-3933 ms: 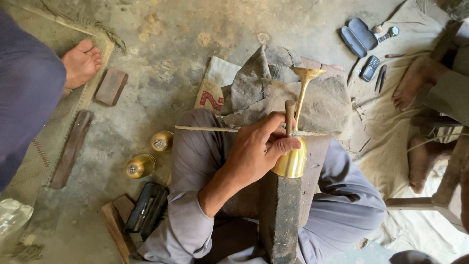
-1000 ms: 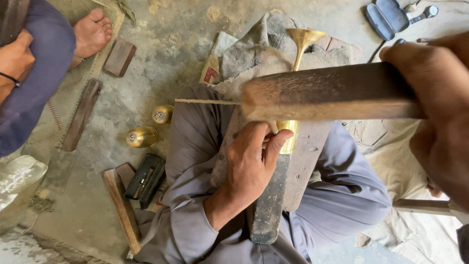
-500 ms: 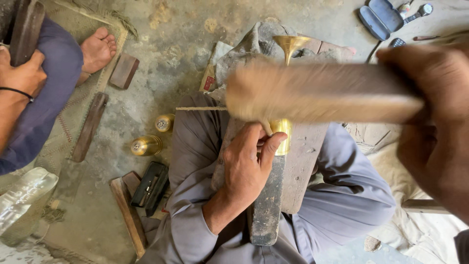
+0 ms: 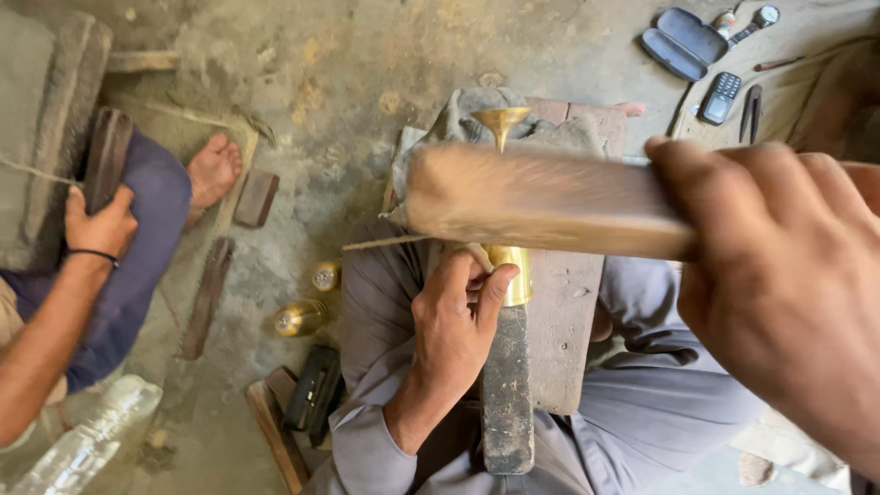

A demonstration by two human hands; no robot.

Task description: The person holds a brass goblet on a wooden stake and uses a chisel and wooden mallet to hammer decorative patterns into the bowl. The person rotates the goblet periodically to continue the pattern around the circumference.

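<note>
Left hand (image 4: 456, 325) wraps its fingers and thumb around the lower bell of a brass goblet-shaped piece (image 4: 510, 266), pinning it against a dark iron stake (image 4: 507, 390) that runs along the person's lap. The brass piece's thin stem rises away from the hand to a small flared cup, whose top rests on a grey cloth (image 4: 458, 124) draped over a wooden block (image 4: 566, 321). Right hand (image 4: 779, 284), close to the camera, is clenched tight around the handle end of a wooden mallet (image 4: 541, 202); the mallet lies crosswise above the brass piece and is blurred, so whether it touches the metal cannot be told. A thin straight rod (image 4: 385, 242) pokes out leftward from under the mallet, across the grey trouser knee.

On the dusty floor (image 4: 348, 64) to the left of the knee sit two small rounded brass pieces (image 4: 312, 298), near each other, and below them a black case (image 4: 313, 396) beside a wooden strip (image 4: 275, 435). Further left, another person's hand (image 4: 99, 225) holds a dark flat bar (image 4: 105, 156) above a blue-clad knee, with a bare foot (image 4: 213, 170) beside a small brown block (image 4: 256, 198). At the upper right lie a blue spectacle case (image 4: 683, 41), a black keypad phone (image 4: 721, 96) and dark pliers (image 4: 752, 108).
</note>
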